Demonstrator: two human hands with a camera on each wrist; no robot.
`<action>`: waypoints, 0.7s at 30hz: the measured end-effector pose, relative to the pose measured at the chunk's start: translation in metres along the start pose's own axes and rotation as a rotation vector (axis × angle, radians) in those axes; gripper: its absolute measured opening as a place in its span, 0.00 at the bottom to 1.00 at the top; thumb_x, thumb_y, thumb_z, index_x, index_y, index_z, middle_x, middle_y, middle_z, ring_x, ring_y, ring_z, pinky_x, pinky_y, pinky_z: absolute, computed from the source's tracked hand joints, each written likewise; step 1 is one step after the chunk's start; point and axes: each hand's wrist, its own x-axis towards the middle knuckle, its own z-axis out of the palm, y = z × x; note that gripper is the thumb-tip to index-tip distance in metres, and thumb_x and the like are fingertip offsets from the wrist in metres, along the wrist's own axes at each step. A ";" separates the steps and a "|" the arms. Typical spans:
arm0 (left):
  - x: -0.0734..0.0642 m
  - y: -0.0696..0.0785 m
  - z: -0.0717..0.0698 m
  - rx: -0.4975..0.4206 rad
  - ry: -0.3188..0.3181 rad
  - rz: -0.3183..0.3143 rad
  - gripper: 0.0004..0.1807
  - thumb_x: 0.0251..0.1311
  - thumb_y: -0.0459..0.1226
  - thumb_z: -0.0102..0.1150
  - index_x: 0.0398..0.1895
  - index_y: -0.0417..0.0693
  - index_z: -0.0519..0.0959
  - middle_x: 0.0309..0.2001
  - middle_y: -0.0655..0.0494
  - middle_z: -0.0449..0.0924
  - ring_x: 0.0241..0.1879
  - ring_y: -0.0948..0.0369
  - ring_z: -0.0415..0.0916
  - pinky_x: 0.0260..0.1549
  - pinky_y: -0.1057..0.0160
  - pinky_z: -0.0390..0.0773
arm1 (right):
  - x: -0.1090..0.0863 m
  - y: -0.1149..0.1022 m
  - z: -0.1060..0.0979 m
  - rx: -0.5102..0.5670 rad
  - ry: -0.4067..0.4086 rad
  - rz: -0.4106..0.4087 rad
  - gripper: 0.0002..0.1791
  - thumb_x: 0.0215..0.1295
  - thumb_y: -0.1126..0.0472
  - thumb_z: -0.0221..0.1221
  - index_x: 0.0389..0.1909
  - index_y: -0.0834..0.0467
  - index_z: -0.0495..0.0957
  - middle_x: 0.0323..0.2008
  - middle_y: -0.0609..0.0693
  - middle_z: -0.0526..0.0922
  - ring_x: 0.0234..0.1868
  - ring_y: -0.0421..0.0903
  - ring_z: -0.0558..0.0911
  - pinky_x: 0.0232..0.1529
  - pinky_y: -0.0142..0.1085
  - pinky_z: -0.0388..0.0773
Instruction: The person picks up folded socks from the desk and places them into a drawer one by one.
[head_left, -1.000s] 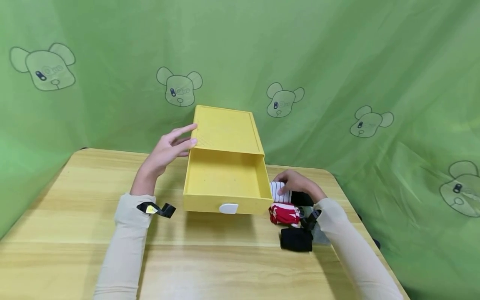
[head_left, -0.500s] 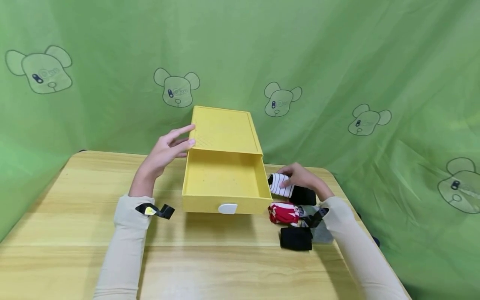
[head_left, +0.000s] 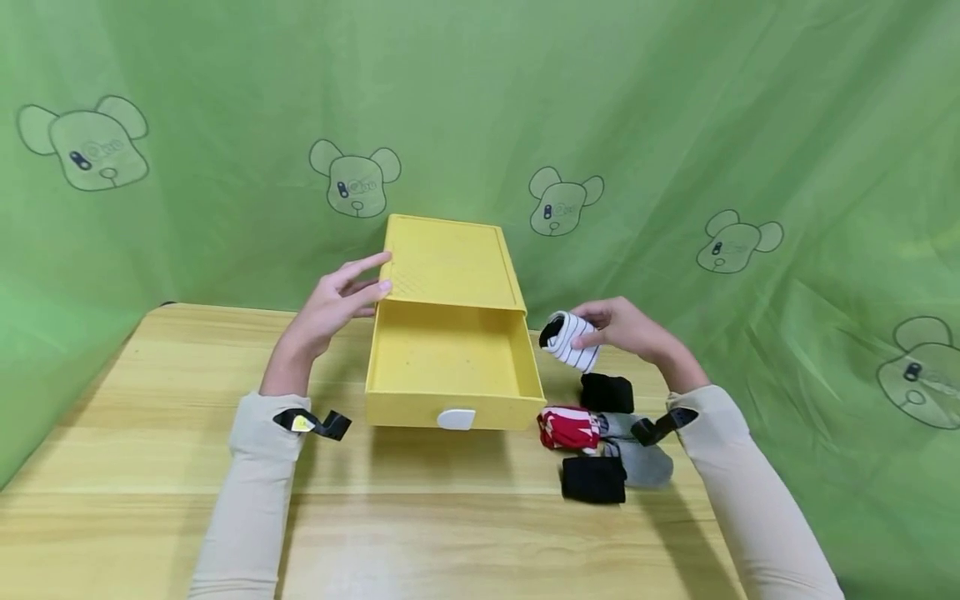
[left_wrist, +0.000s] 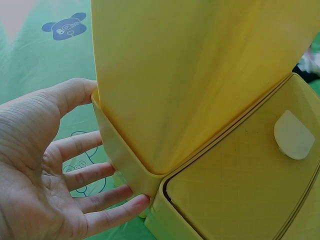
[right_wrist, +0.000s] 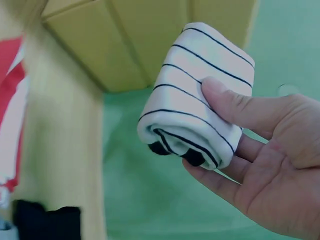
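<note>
Raised just right of the yellow box is a rolled white cloth bundle with thin black stripes. My right hand pinches it, thumb on top and fingers beneath; the right wrist view shows black fabric inside the bundle's rolled end. The box's drawer is pulled out towards me, its inside bare, with a white handle on the front. My left hand touches the left side of the box with fingers extended. The left wrist view shows those fingertips against the box's side.
Right of the drawer lie a red-and-white cloth bundle, a black folded cloth, another black one behind, and grey cloth. The wooden table ends at a green curtain.
My right hand has lifted the striped bundle off the table, up and to the right, uncovering the black cloth and grey cloth. My left hand stays at the box.
</note>
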 end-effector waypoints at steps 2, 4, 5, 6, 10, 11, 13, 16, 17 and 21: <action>0.000 0.000 0.000 0.000 0.000 0.002 0.33 0.71 0.46 0.59 0.77 0.64 0.64 0.79 0.51 0.54 0.70 0.49 0.69 0.63 0.53 0.78 | -0.006 -0.012 -0.006 0.012 0.019 -0.012 0.26 0.59 0.67 0.70 0.59 0.65 0.79 0.48 0.61 0.87 0.41 0.44 0.87 0.45 0.35 0.87; 0.001 -0.001 0.001 -0.001 0.002 0.005 0.33 0.71 0.46 0.60 0.77 0.64 0.65 0.79 0.53 0.55 0.70 0.50 0.69 0.62 0.53 0.78 | -0.012 -0.025 -0.012 0.022 0.046 -0.026 0.27 0.59 0.66 0.70 0.60 0.66 0.78 0.49 0.59 0.87 0.41 0.43 0.87 0.46 0.35 0.87; 0.001 -0.001 0.001 0.000 0.003 0.007 0.33 0.71 0.46 0.60 0.77 0.64 0.65 0.79 0.53 0.55 0.70 0.50 0.69 0.62 0.52 0.78 | -0.016 -0.032 -0.015 0.031 0.065 -0.028 0.28 0.59 0.66 0.70 0.61 0.66 0.78 0.48 0.58 0.87 0.41 0.43 0.87 0.46 0.35 0.87; 0.001 -0.001 0.001 0.000 0.003 0.008 0.33 0.71 0.46 0.60 0.77 0.64 0.65 0.79 0.53 0.55 0.70 0.50 0.69 0.62 0.52 0.78 | -0.019 -0.040 -0.017 0.042 0.086 -0.029 0.28 0.59 0.66 0.70 0.61 0.65 0.77 0.47 0.56 0.87 0.42 0.43 0.87 0.46 0.34 0.87; 0.001 -0.001 0.001 0.000 0.003 0.008 0.33 0.71 0.47 0.59 0.77 0.64 0.64 0.79 0.53 0.55 0.70 0.50 0.69 0.62 0.54 0.79 | -0.031 -0.068 -0.023 0.097 0.157 -0.042 0.28 0.60 0.65 0.70 0.63 0.64 0.77 0.44 0.47 0.89 0.42 0.43 0.87 0.47 0.34 0.87; 0.000 -0.001 0.001 -0.002 0.005 0.006 0.33 0.71 0.47 0.60 0.77 0.64 0.64 0.79 0.53 0.55 0.70 0.50 0.69 0.61 0.55 0.79 | -0.033 -0.074 -0.023 0.107 0.171 -0.047 0.28 0.60 0.65 0.71 0.63 0.63 0.77 0.43 0.46 0.89 0.42 0.43 0.87 0.47 0.34 0.86; 0.000 -0.002 0.001 -0.002 0.005 0.002 0.33 0.71 0.46 0.60 0.77 0.63 0.64 0.79 0.53 0.55 0.69 0.50 0.69 0.59 0.58 0.80 | -0.037 -0.087 -0.024 0.113 0.184 -0.063 0.28 0.60 0.64 0.71 0.62 0.61 0.78 0.42 0.44 0.89 0.43 0.44 0.88 0.48 0.34 0.86; -0.001 -0.003 0.001 -0.004 0.006 0.002 0.33 0.71 0.46 0.60 0.77 0.63 0.65 0.79 0.53 0.55 0.69 0.50 0.70 0.58 0.60 0.80 | -0.039 -0.104 -0.022 0.123 0.193 -0.088 0.27 0.60 0.62 0.72 0.61 0.58 0.79 0.42 0.43 0.89 0.43 0.44 0.88 0.49 0.34 0.86; -0.001 -0.003 0.001 -0.004 0.006 0.004 0.33 0.71 0.46 0.60 0.77 0.63 0.65 0.79 0.53 0.55 0.69 0.50 0.70 0.58 0.60 0.80 | -0.040 -0.110 -0.021 0.128 0.193 -0.098 0.27 0.60 0.62 0.72 0.61 0.58 0.80 0.42 0.44 0.89 0.43 0.45 0.88 0.49 0.34 0.86; 0.000 -0.003 0.001 -0.004 0.009 0.011 0.33 0.71 0.46 0.60 0.77 0.63 0.65 0.79 0.53 0.55 0.69 0.50 0.70 0.59 0.58 0.80 | -0.039 -0.135 -0.014 0.148 0.181 -0.131 0.27 0.59 0.65 0.73 0.60 0.59 0.81 0.42 0.45 0.90 0.43 0.46 0.88 0.48 0.36 0.86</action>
